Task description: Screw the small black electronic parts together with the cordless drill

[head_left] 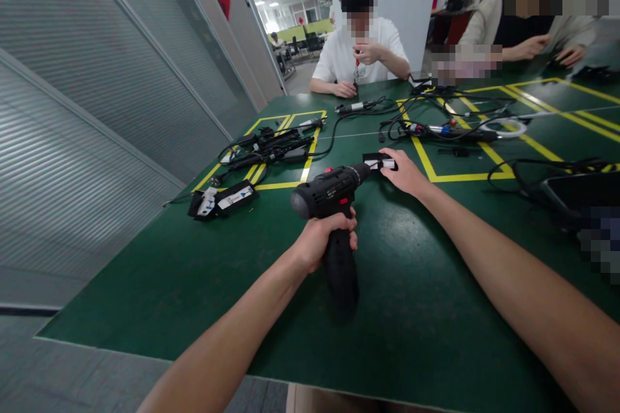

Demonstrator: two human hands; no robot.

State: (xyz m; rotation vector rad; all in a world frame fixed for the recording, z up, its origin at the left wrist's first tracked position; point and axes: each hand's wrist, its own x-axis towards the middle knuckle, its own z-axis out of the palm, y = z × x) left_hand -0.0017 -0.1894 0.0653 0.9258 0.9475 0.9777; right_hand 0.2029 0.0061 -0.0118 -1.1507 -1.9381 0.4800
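My left hand [327, 239] is wrapped round the grip of a black cordless drill [334, 190] with red buttons. The drill points forward and to the right, its chuck close to a small black box with a white label [372, 160]. My right hand [404, 171] grips the right end of that box, thumb and fingers on its sides. Whether the drill's tip touches the box I cannot tell. To the left, a black casing with white-labelled parts [235, 197] lies on the green table [232, 310].
Black cables and adapters [276, 145] lie in a yellow-taped area at left. More cables [450, 132] and a white ring-shaped cord [506, 128] are at right. A dark tray [581, 193] stands near the right edge. Two people sit across the table.
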